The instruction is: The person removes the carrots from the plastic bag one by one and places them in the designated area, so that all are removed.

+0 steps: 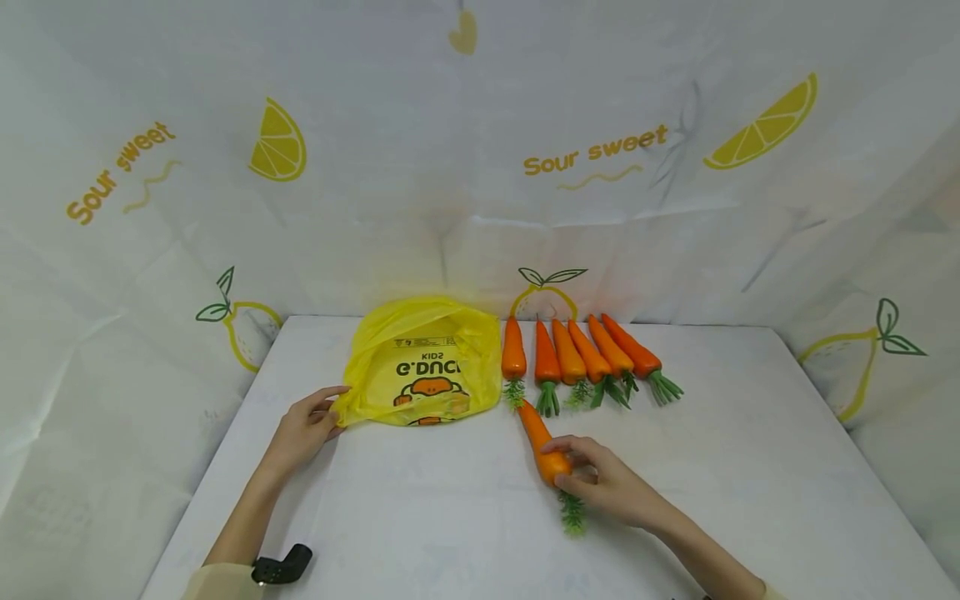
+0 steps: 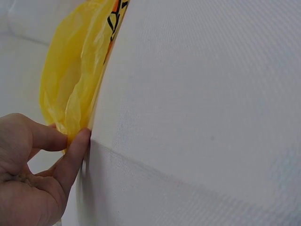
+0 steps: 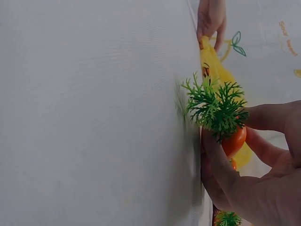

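A yellow plastic bag [image 1: 420,392] printed with a duck lies on the table, its mouth spread open. My left hand [image 1: 303,429] pinches the bag's left edge between thumb and fingers; the left wrist view shows this grip on the yellow film [image 2: 70,103] close up. In front of the bag, my right hand [image 1: 611,483] grips an orange carrot [image 1: 542,446] by its thick end. That carrot's tip points up and left, near the leaves of another carrot. Its green leaves [image 3: 216,106] stick out past my fingers in the right wrist view.
Several more carrots [image 1: 570,354] lie in a row right of the bag, tips toward the back and green tops toward me. The leftmost carrot [image 1: 513,350] is right beside the bag. A white cloth [image 1: 390,250] printed with lemons hangs behind the white table [image 1: 720,450].
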A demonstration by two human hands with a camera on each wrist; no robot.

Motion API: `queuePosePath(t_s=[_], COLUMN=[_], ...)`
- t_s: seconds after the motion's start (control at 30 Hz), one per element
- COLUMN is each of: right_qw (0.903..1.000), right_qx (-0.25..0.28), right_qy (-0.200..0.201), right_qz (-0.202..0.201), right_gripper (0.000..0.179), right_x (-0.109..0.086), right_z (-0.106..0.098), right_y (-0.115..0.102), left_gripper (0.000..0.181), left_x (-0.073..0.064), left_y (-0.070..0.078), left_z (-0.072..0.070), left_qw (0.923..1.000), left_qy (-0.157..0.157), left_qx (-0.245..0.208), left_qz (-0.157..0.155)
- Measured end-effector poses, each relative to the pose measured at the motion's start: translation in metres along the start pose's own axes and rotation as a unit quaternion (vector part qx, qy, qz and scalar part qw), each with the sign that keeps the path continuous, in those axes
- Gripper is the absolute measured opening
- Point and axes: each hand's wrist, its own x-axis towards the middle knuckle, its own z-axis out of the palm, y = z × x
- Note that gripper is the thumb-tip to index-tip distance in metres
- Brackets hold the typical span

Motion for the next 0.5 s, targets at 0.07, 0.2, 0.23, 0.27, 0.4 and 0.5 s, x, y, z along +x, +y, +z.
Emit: queuePosePath(t_s=[0.07,0.2,0.23,0.27,0.4,0.5], right_qw=[1.0,1.0,1.0,0.9999,0.9998,0.9996], right_qx=[0.0,-0.001,-0.003,-0.006,-0.006,-0.001], right_qy=[-0.003,-0.007,-0.008,-0.01,-0.012,-0.003], right_qz=[0.002,0.005,0.004,0.001,-0.017,-0.027], right_gripper=[0.035,0.036,0.036,0.036,0.037,0.04], right_x=[-0.002,-0.004,-0.004,-0.004,-0.003,-0.003], right_z=[0.0,0.0,0.0,0.0,-0.004,-0.01], right_y=[-0.001,-0.002,-0.002,-0.001,-0.001,-0.002], left_gripper=[0.046,0.046,0.046,0.046,0.045,0.045], left_x=[0.001,0.003,0.004,0.004,0.003,0.001], left_y=[0.0,0.0,0.0,0.0,-0.001,-0.002], left_z=[0.0,0.0,-0.001,-0.001,-0.003,-0.007], left_qw=[1.0,0.9999,0.9999,0.9999,0.9997,0.9995], left_qy=[-0.002,-0.007,-0.009,-0.01,-0.018,-0.027], left_qx=[0.002,0.006,0.006,0.008,0.015,0.017], left_qz=[0.002,0.005,0.005,0.005,0.002,0.003])
